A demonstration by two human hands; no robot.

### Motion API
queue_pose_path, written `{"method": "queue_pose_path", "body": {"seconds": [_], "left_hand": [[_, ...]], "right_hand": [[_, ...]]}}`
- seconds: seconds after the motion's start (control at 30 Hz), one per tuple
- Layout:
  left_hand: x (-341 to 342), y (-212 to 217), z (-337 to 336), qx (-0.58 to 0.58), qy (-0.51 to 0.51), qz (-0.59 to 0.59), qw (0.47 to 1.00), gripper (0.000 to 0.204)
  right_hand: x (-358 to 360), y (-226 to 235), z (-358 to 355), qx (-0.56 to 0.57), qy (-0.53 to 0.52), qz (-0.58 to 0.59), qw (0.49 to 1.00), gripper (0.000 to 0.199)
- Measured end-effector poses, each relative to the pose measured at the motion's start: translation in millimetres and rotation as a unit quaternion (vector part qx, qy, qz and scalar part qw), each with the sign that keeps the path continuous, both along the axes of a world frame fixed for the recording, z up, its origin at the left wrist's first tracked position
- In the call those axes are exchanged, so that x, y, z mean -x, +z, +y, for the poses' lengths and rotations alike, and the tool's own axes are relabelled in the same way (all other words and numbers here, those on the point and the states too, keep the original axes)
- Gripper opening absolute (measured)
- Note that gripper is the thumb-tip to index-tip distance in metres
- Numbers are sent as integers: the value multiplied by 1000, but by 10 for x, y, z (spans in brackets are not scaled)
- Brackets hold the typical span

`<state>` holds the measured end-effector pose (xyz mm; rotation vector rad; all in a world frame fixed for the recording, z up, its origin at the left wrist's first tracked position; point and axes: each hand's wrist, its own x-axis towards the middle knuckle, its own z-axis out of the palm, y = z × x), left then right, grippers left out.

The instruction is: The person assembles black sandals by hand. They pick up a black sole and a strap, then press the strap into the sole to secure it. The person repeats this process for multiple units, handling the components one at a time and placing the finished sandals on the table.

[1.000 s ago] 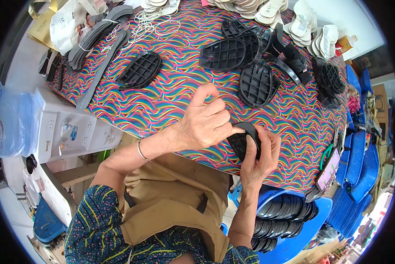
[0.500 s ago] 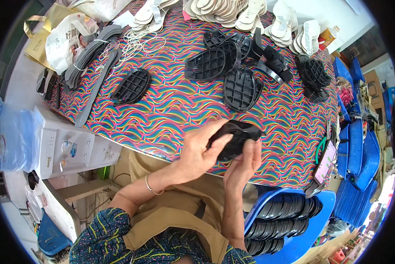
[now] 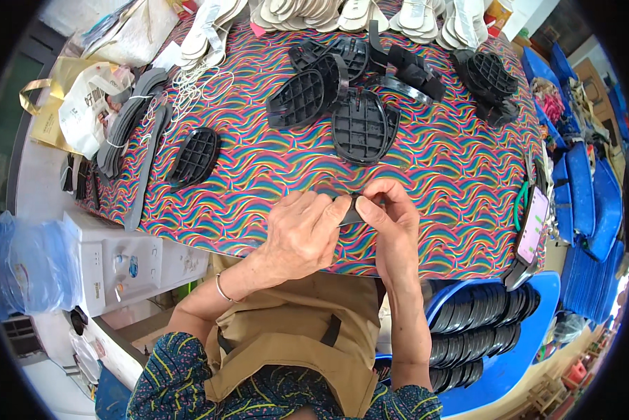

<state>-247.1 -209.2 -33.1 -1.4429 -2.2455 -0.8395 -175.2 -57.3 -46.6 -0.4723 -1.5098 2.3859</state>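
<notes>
My left hand (image 3: 302, 227) and my right hand (image 3: 393, 227) meet over the near part of the table, fingers closed. Between them they pinch a black shoe piece (image 3: 353, 213), most of it hidden behind the fingers. Both thumbs press close together on its edge. Just beyond the hands lies a black shoe sole (image 3: 362, 127) with a gridded underside. More black soles (image 3: 297, 100) and curved straps (image 3: 416, 73) are heaped behind it. A single gridded black sole (image 3: 194, 158) rests alone to the left.
A patterned cloth covers the table (image 3: 258, 168). Bundled grey strips (image 3: 129, 122) lie at the left, pale insoles (image 3: 300, 14) along the far edge. A phone (image 3: 533, 222) stands at the right edge. A blue bin (image 3: 517, 371) of black parts sits below right, a water dispenser (image 3: 111, 262) at left.
My fingers have drawn in over the black piece, so much less of it shows. The thumbs now sit side by side. The whole view has shifted somewhat.
</notes>
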Motion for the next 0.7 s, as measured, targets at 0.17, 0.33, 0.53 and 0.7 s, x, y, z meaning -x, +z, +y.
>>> {"method": "queue_pose_path", "body": {"seconds": [0.17, 0.33, 0.53, 0.7], "left_hand": [[16, -6, 158, -91, -2, -38, 995, 47], [70, 30, 101, -28, -18, -46, 998, 46], [124, 80, 162, -38, -30, -108, 993, 43], [62, 90, 138, -25, -1, -117, 993, 42]], "right_hand": [[51, -62, -110, 92, -64, 19, 994, 16], [74, -77, -95, 86, -79, 12, 993, 13], [60, -242, 219, -51, -46, -33, 997, 6], [-140, 71, 454, -590, -34, 70, 804, 27]]}}
